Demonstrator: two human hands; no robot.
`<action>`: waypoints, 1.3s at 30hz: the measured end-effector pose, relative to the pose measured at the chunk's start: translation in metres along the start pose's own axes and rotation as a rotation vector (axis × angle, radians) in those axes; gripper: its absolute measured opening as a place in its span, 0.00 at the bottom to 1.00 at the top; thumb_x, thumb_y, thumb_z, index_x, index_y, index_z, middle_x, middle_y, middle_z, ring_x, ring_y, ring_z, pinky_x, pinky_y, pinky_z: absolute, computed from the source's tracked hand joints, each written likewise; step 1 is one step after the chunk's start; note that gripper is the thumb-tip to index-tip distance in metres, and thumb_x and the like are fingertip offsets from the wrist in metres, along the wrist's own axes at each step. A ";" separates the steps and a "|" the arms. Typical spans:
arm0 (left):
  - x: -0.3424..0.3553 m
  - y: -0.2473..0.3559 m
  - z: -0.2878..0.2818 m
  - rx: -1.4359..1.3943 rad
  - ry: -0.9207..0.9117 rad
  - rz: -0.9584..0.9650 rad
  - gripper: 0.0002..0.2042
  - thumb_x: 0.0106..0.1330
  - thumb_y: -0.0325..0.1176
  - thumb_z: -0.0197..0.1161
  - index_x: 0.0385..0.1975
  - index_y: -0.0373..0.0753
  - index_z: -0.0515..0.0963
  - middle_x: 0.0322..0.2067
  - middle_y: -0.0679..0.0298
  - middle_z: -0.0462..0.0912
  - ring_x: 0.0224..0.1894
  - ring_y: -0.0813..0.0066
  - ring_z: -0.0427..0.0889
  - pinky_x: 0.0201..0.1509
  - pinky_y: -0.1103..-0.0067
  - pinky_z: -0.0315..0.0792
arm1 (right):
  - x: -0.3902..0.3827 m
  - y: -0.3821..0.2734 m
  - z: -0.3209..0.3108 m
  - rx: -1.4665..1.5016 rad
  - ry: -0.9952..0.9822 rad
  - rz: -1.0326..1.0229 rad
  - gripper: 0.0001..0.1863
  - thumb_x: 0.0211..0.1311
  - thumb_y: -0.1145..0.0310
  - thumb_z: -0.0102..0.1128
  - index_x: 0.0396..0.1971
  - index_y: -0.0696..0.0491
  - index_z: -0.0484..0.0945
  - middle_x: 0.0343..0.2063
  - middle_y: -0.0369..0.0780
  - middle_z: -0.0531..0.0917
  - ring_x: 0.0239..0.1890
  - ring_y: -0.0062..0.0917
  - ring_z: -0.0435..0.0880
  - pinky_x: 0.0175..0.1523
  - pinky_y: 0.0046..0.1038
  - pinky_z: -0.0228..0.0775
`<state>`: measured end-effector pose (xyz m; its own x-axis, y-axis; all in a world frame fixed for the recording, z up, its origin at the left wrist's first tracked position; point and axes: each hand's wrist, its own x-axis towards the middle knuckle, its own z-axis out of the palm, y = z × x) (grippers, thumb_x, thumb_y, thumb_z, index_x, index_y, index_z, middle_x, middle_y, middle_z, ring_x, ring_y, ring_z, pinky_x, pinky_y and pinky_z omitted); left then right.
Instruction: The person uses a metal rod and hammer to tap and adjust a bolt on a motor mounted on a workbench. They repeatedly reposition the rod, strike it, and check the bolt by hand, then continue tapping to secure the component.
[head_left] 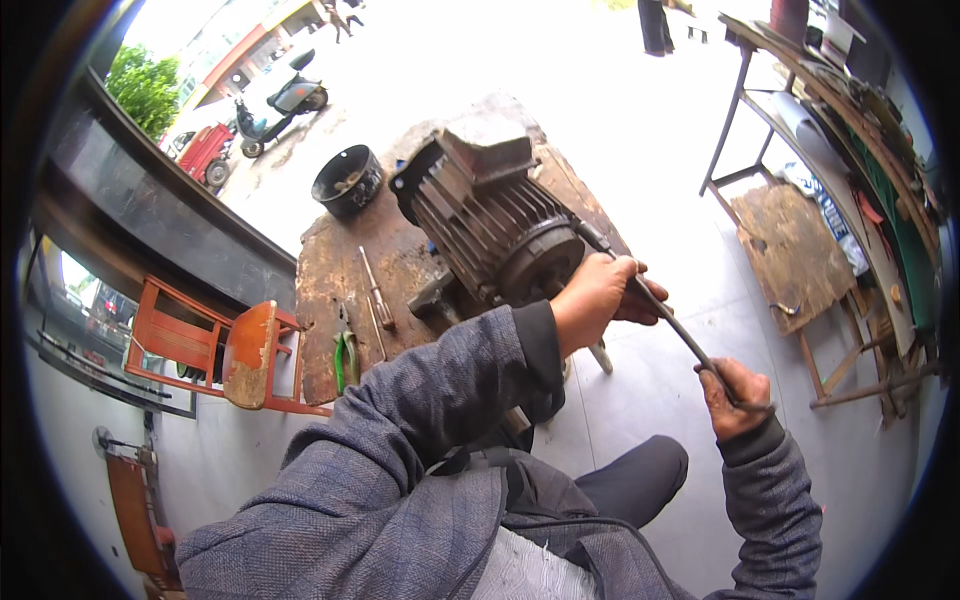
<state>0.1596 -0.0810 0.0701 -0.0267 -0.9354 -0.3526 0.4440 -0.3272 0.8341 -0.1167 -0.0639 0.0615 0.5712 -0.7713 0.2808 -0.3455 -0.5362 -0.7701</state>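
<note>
A dark, greasy electric motor (480, 215) with cooling fins and a box on top lies on a worn wooden bench (325, 265). My left hand (600, 300) is closed around a long dark metal bar (685, 335), close to the motor's near end. The bar's upper end reaches the motor's rim; whether it is seated on a bolt cannot be made out. Farther down and to the right, my right hand (735, 398) grips the bar's lower end, where it bends. Left of the motor lie a screwdriver (378, 295) and green-handled pliers (345, 362).
A black tub (347, 182) with small pieces inside stands at the bench's far left. A wooden chair (250, 355) is to the left. Along the right side runs a cluttered rack (850, 170), with a wooden board (790, 255) beside it. Scooters are parked outside.
</note>
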 end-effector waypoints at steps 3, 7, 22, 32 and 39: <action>-0.006 0.005 0.000 -0.029 -0.001 -0.013 0.17 0.77 0.34 0.45 0.49 0.24 0.73 0.40 0.46 0.87 0.42 0.48 0.90 0.48 0.63 0.87 | 0.005 -0.004 -0.007 -0.095 -0.043 -0.176 0.07 0.70 0.72 0.59 0.41 0.59 0.81 0.20 0.43 0.78 0.18 0.31 0.79 0.28 0.29 0.72; -0.009 0.008 -0.001 -0.033 -0.042 0.012 0.17 0.76 0.32 0.44 0.53 0.24 0.70 0.40 0.46 0.86 0.44 0.48 0.90 0.48 0.64 0.87 | 0.005 -0.005 -0.007 -0.069 -0.057 -0.088 0.07 0.70 0.70 0.61 0.41 0.59 0.81 0.20 0.43 0.78 0.20 0.30 0.80 0.29 0.29 0.73; -0.006 -0.002 0.005 -0.235 -0.045 0.041 0.12 0.81 0.34 0.42 0.45 0.32 0.69 0.37 0.58 0.81 0.48 0.46 0.89 0.53 0.57 0.87 | -0.012 0.024 -0.041 -1.148 0.150 -0.366 0.25 0.58 0.79 0.63 0.58 0.60 0.78 0.41 0.48 0.81 0.43 0.39 0.83 0.52 0.33 0.77; -0.003 -0.004 0.004 -0.227 -0.058 0.040 0.10 0.78 0.32 0.42 0.44 0.34 0.69 0.33 0.61 0.79 0.49 0.45 0.88 0.55 0.54 0.85 | -0.054 0.020 0.053 1.504 0.123 0.454 0.34 0.81 0.51 0.44 0.76 0.57 0.55 0.51 0.50 0.84 0.26 0.28 0.84 0.38 0.40 0.82; -0.004 -0.007 0.000 -0.215 -0.135 0.127 0.12 0.75 0.27 0.40 0.51 0.27 0.64 0.31 0.59 0.77 0.47 0.45 0.88 0.56 0.54 0.85 | -0.038 0.004 0.046 1.901 0.203 0.383 0.26 0.85 0.64 0.37 0.77 0.44 0.57 0.40 0.41 0.82 0.12 0.16 0.66 0.16 0.21 0.70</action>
<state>0.1571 -0.0754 0.0657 -0.0717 -0.9812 -0.1790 0.6309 -0.1836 0.7538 -0.1061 -0.0210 0.0215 0.5450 -0.8345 -0.0806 0.7930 0.5443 -0.2735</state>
